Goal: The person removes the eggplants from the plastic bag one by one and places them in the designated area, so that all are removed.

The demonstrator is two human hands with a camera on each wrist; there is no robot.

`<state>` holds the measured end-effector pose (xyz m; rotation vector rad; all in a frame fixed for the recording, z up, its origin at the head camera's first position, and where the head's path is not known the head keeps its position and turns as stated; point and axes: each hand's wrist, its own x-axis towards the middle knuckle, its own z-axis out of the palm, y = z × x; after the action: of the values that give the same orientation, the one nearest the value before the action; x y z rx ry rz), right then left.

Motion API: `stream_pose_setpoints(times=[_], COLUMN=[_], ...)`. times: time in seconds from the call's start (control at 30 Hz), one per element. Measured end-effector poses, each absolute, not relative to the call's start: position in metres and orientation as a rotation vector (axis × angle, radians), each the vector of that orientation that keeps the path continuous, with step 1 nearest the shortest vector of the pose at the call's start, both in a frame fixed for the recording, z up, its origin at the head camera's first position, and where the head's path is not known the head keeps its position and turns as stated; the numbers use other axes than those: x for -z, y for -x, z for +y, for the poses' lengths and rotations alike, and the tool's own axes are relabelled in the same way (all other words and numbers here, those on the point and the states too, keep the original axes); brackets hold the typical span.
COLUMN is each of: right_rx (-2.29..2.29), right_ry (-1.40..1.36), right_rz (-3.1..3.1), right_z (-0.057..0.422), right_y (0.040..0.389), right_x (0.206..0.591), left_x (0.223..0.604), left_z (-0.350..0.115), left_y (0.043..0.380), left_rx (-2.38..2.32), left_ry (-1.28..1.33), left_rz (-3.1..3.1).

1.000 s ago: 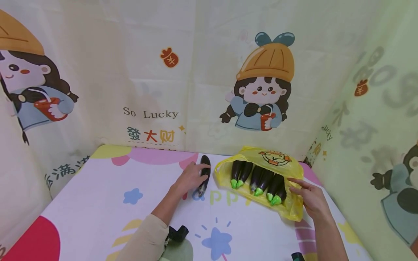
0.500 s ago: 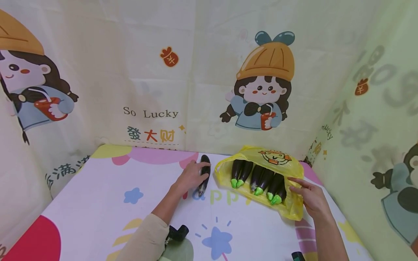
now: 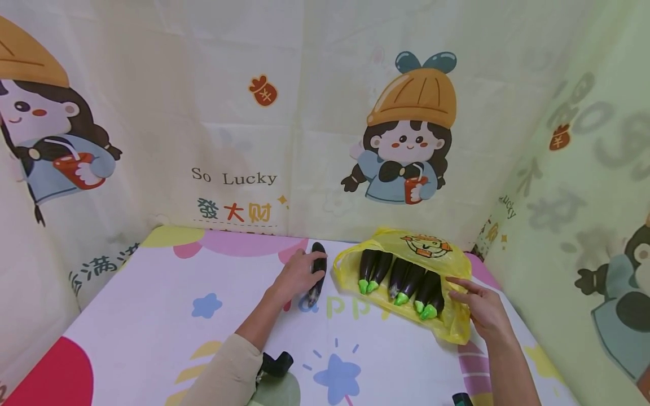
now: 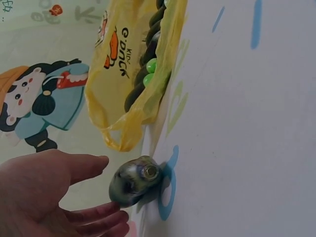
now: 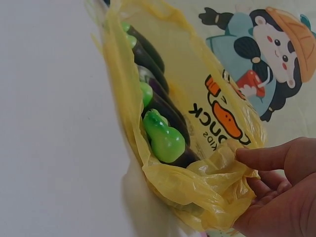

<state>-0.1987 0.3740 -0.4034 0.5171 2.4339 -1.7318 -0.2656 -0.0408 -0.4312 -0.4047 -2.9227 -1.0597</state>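
A dark, mottled eggplant point(image 3: 318, 265) lies on the table left of the yellow plastic bag point(image 3: 350, 270). My left hand point(image 3: 297, 276) reaches over it. In the left wrist view the thumb point(image 4: 94, 165) and fingers point(image 4: 101, 217) straddle the eggplant point(image 4: 131, 182); the thumb tip looks apart from it, and finger contact is hard to tell. My right hand point(image 3: 482, 307) holds the bag's right edge, with crumpled plastic between thumb and fingers in the right wrist view. Inside the bag, several dark eggplants point(image 3: 411, 279) lie side by side, green stem ends point(image 5: 165, 138) toward the opening.
The table point(image 3: 152, 316) has a printed white cover. Patterned cloth walls point(image 3: 325, 141) rise at the back and both sides. Black devices point(image 3: 276, 363) sit near each wrist. The bag stands close to the back wall.
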Motion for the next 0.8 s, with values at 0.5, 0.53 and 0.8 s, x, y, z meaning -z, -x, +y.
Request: stream_pose_setpoints(times=[0.5, 0.53, 0.8], right_rx=[1.738, 1.737, 1.743], right_ry=[-0.492, -0.492, -0.496], right_rz=[2.447, 2.447, 2.448], right_z=[0.374, 0.374, 0.375], right_y=[0.197, 0.197, 0.196], right_x=[0.404, 0.404, 0.405], left_x=[0.42, 0.419, 0.418], left_z=[-0.036, -0.036, -0.022], left_y=[0.267, 0.267, 0.265], left_rx=[1.207, 1.223, 1.301], left_ry=[0.565, 0.582, 0.722], left_rz=[-2.682, -2.679, -2.713])
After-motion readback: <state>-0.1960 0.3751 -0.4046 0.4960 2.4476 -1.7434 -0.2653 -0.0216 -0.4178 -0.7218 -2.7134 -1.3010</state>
